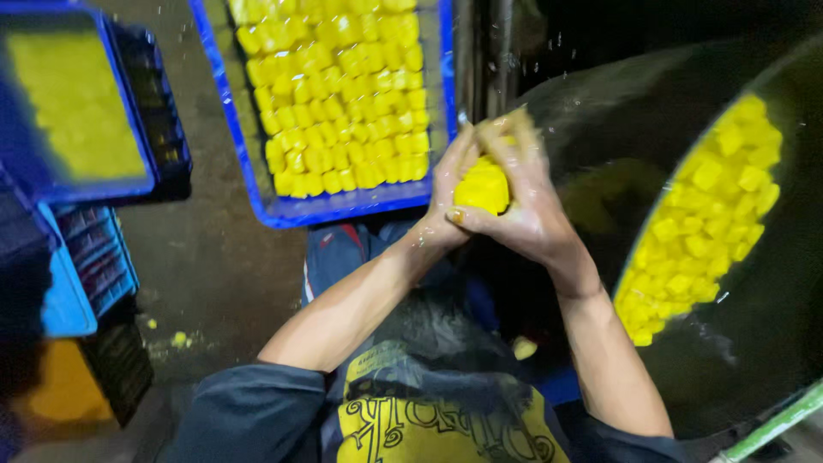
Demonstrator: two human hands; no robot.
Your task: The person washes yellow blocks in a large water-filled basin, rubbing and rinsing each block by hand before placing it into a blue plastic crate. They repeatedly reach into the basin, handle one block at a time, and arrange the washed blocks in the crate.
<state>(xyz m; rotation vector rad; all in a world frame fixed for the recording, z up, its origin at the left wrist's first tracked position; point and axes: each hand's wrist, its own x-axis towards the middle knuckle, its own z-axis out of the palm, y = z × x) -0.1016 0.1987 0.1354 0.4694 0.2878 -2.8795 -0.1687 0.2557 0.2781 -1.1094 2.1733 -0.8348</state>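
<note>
Together, left hand [446, 193], right hand [523, 193], yellow block [482, 184]

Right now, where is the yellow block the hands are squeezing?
In the head view, the yellow block sits near the middle, pressed between the left hand and right hand, just right of the blue crate and left of the big dark pan.

Both hands, left [446, 193] and right [523, 193], cupped together, forearms raised.
</note>
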